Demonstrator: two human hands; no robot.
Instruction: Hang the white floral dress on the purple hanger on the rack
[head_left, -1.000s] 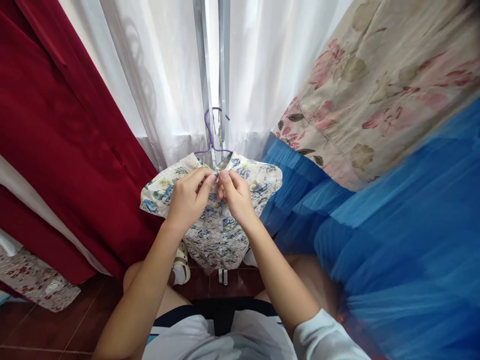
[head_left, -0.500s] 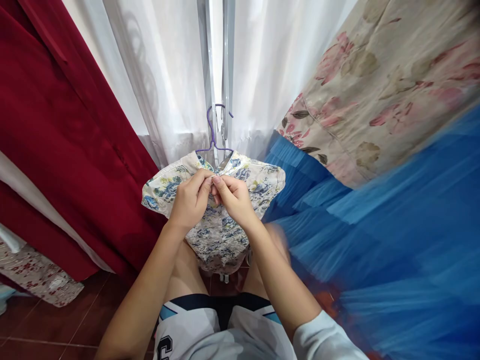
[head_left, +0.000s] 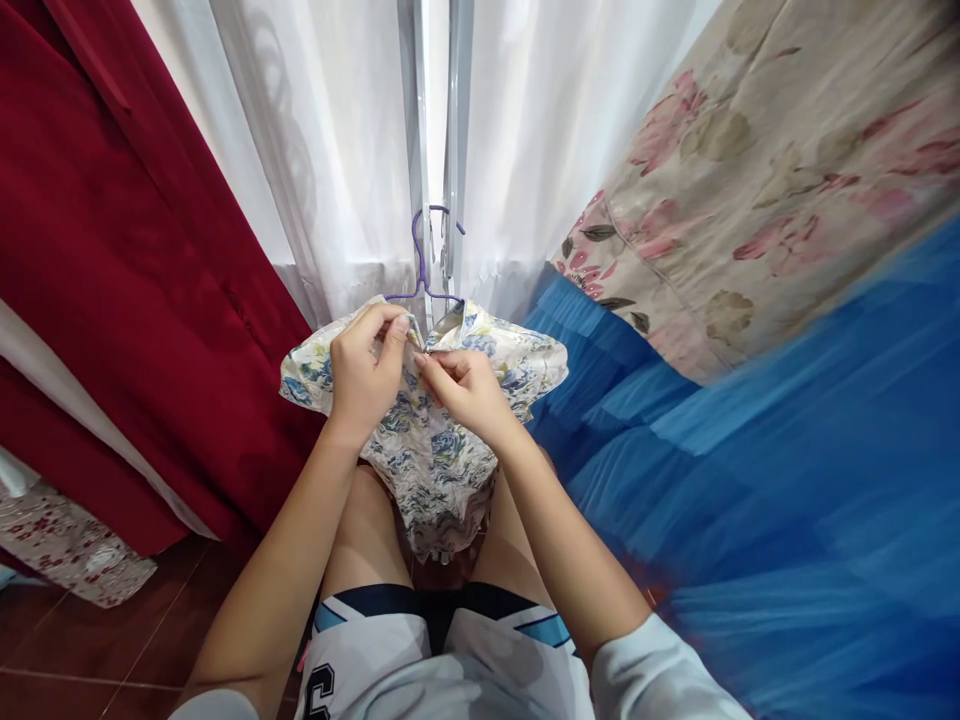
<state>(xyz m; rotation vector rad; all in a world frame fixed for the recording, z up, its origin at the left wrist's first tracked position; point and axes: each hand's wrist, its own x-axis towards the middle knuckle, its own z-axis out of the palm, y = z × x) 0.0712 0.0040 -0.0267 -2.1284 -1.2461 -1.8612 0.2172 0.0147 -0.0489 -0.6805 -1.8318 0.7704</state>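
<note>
Left hand (head_left: 365, 372) & right hand (head_left: 461, 385): we pinch thin floral cotton shirt (head_left: 431, 450) at collar, both fingertip-tight; purple wire hanger (head_left: 424, 255) above, curved hook.

Bright daylight glows through white curtains (head_left: 547, 130); right edge blurred, stretched.
</note>
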